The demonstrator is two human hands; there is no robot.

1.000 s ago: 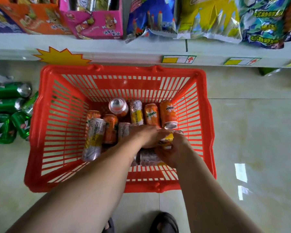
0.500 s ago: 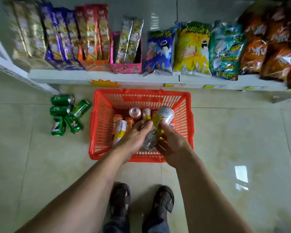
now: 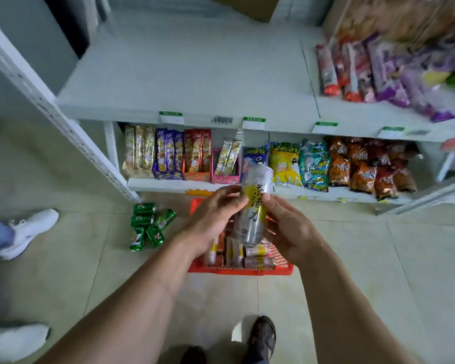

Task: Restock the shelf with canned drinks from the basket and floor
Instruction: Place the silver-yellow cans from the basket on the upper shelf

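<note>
Can (image 3: 253,206), silver and yellow, is held upright between left hand (image 3: 216,219) and right hand (image 3: 290,229), fingers curled round its sides, above the red basket (image 3: 237,270).

Both forearms bare to the frame edge; no sleeves, watch or rings visible. Left hand (image 3: 216,219) and right hand (image 3: 289,229) ungloved. Dark open-weave sandal (image 3: 262,334) on one foot; a second dark shoe (image 3: 193,354) beside it, mostly cut off.
</note>
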